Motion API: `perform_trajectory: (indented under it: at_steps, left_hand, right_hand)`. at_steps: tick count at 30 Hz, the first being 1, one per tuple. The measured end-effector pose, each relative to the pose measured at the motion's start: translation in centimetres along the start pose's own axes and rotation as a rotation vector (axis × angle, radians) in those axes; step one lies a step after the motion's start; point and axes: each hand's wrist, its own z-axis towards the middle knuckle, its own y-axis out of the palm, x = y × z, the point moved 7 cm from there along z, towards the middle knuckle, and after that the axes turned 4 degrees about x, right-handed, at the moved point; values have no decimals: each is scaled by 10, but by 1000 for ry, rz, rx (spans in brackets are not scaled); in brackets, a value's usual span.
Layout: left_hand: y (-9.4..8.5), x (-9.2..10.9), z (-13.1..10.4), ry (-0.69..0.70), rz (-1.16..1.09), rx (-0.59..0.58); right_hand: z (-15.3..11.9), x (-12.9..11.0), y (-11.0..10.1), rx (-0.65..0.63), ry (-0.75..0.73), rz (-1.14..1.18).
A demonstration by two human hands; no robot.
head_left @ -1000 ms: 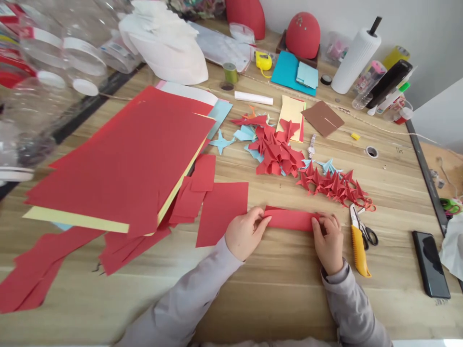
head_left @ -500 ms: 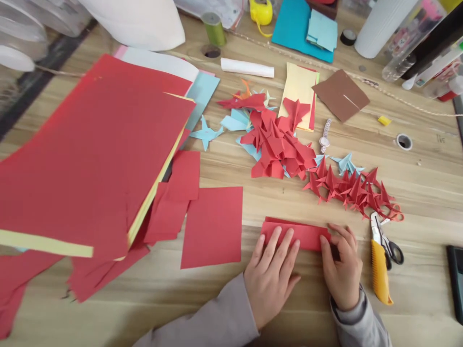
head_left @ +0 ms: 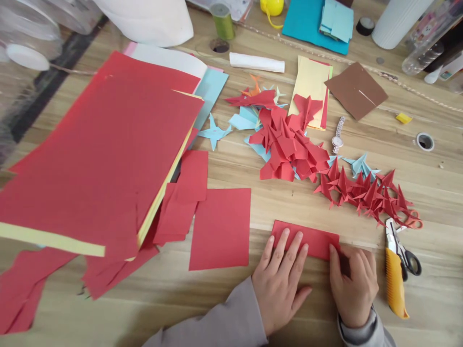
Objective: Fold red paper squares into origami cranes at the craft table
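Head view shows one oblong red paper (head_left: 316,245) lying flat on the wooden table (head_left: 289,205) in front of the person, plain and matt, with straight edges and crisp corners, its right end set slightly lower than its left. The left hand (head_left: 280,284) is palm down with its fingers spread a little, four fingertips resting on the paper's left part and the thumb out to the side, gripping nothing. The right hand (head_left: 356,284) is curled at the paper's right end, its thumb tip on the corner; whether the fingers pinch it from beneath cannot be told. Just left of the paper lies one flat red square (head_left: 220,229), beside several overlapping smaller red pieces (head_left: 193,178) and one large stack of sheets (head_left: 97,159), red on top. Beyond the hands are two clusters of folded red shapes (head_left: 289,144), overlapping too much to count, one separate blue star-like shape (head_left: 214,131), one wristwatch (head_left: 337,141), one brown square (head_left: 356,91) and one white roll (head_left: 257,62). To the right lie one yellow-handled tool (head_left: 395,284), one pair of black-handled scissors (head_left: 413,263) and one orange-handled pair (head_left: 417,222).
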Motion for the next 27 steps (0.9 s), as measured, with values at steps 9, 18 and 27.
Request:
perform_trajectory:
  at_steps: [9, 18, 27]
  left_hand:
    - [-1, 0, 3, -51, -16, -31]
    - [0, -1, 4, -48, -25, -38]
    - [-1, -3, 3, -8, -31, 11]
  right_hand:
    - [3, 5, 4, -15, 49, 37]
    - [2, 8, 5, -17, 73, 33]
    - [-8, 19, 4, 45, 313, 66]
